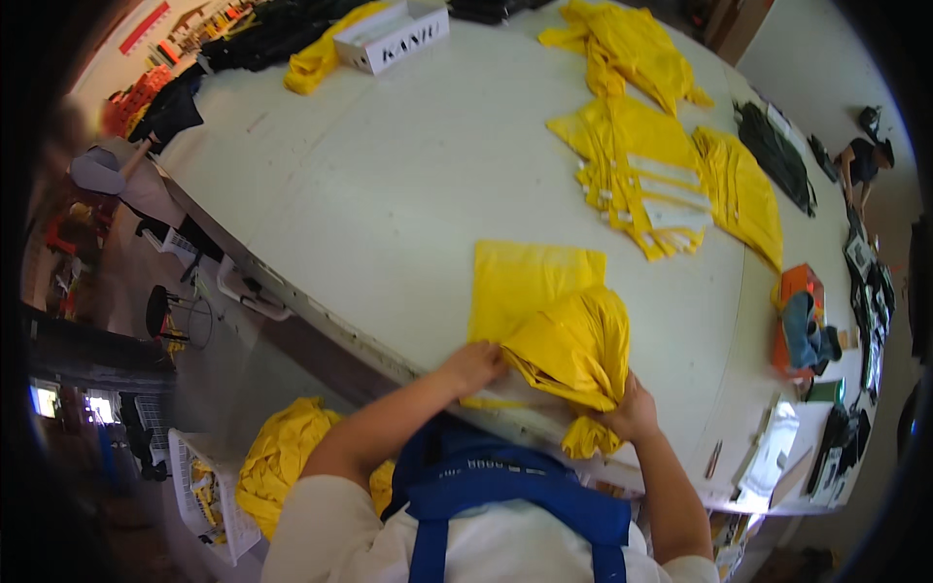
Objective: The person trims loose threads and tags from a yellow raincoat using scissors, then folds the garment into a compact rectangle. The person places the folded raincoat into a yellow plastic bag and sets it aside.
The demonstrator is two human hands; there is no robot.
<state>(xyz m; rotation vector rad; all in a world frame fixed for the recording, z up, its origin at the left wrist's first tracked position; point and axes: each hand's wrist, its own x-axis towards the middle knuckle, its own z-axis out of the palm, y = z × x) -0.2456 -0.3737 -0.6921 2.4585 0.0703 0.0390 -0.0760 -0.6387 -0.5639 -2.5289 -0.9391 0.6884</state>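
A bunched, shiny yellow fabric piece point(573, 345) lies at the near edge of the table, over a flat yellow sheet point(530, 264). My left hand point(476, 367) is closed at the left edge of the bunched piece, its fingertips partly hidden. On the other side, my right hand point(634, 412) grips the right end of the same piece. Below the right hand, a small crumpled yellow end point(589, 439) hangs at the table's edge.
Layered yellow pieces with white strips point(661, 189) and another yellow heap point(632, 44) lie farther back. An orange box point(789, 360) stands at the right, a white carton point(394, 37) at the far side. Beside me on the left is a white crate point(209, 496). Other people work at both sides.
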